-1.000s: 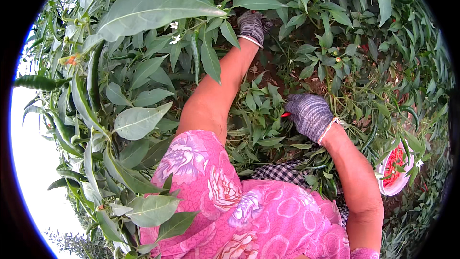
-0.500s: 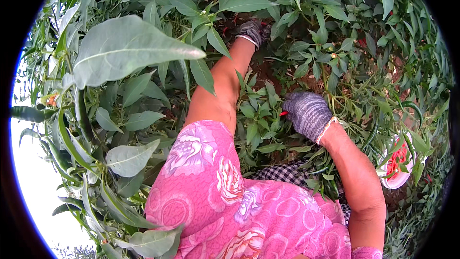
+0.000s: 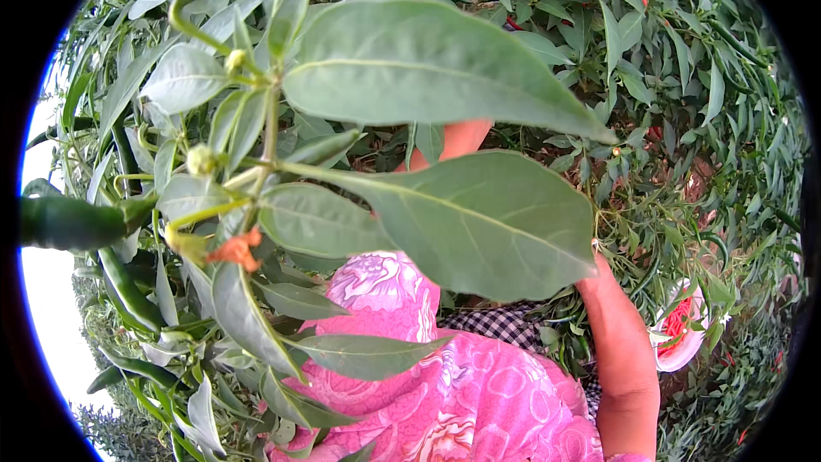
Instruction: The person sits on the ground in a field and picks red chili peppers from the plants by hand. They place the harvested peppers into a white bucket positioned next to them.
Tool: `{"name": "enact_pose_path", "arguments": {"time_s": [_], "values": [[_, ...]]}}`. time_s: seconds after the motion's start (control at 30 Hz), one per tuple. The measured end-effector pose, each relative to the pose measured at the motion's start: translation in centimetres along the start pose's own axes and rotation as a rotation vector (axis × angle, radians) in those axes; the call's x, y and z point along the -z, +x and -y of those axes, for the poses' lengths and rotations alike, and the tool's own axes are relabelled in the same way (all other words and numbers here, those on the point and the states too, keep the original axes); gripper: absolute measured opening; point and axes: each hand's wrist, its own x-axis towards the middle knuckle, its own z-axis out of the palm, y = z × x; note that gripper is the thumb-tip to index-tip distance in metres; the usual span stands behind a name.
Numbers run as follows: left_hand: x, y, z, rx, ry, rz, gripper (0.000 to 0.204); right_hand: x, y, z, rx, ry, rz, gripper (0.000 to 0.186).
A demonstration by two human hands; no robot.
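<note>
Two large leaves of a chili plant hang close in front of me, the upper leaf (image 3: pixel 445 68) and the lower leaf (image 3: pixel 487 227). A short stretch of my left forearm (image 3: pixel 453 139) shows between them. My left hand is hidden behind the upper leaf, so what it touches does not show. My right forearm (image 3: pixel 624 342) rises from the lower edge to the tip of the lower leaf. Only a trace of the glove's cuff (image 3: pixel 596 244) shows there; the right hand's fingers are covered.
Red chilies (image 3: pixel 677 321) lie in a white tub (image 3: pixel 682 361) at the right. Dense chili foliage (image 3: pixel 727 103) surrounds me. A thick green chili (image 3: pixel 73 222) and a shrivelled orange flower (image 3: pixel 235 250) hang close on the left. Dark checked cloth (image 3: pixel 496 325) lies by my pink garment (image 3: pixel 479 376).
Leaves have swung across the view and cover both gloved hands, which showed before. A red chili tip was at my right hand's fingers earlier. The tub sits slightly farther left and lower.
</note>
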Motion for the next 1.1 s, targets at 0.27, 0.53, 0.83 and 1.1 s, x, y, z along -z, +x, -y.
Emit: {"name": "enact_pose_path", "arguments": {"time_s": [0.27,0.53,0.83,1.1], "values": [[2.6,-3.6,-4.7,0.144,-0.607,-0.081,0.016,-0.3,1.2,-1.3,-0.022,-0.014,0.020,0.016],[0.7,-4.9,-13.0,0.221,-0.542,-0.099,0.012,2.4,-0.2,-3.1,-0.110,-0.118,0.034,0.015],[-6.0,3.8,-18.6,0.134,-0.429,-0.014,0.014,3.7,-0.6,-4.4,-0.055,-0.039,-0.095,0.019],[-9.6,4.3,-17.8,0.124,-0.354,0.009,0.019,5.8,-1.3,-6.3,-0.060,-0.022,-0.033,0.016]]}}
